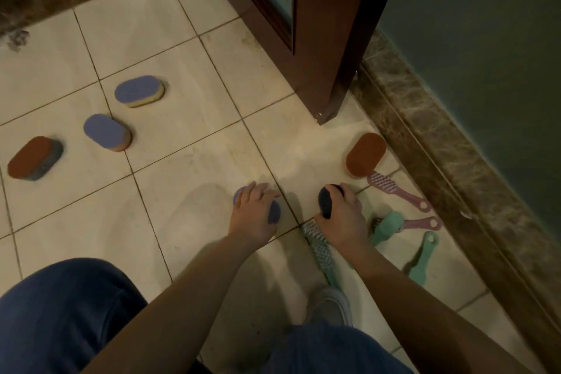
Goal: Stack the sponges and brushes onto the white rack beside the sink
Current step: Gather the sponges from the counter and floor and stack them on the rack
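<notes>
Head view, looking down at a tiled floor (pixel 182 161): the left hand (pixel 255 212) curls over a purple sponge (pixel 274 212) lying flat, and the right hand (pixel 341 218) grips a dark sponge (pixel 325 202) lifted on edge. With both hands full and the white rack out of sight, the teal brush (pixel 317 247) beneath the right wrist, close to a shoe (pixel 331 307), could be knocked or trodden on when the person rises.

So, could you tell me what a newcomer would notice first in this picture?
Probably the hands, low in the middle: the left hand rests on a purple sponge on the tiles, and the right hand grips a dark sponge. Then the scattered things: a red sponge at far left, an orange sponge near the door, and a pink brush and teal brush at right.
</notes>
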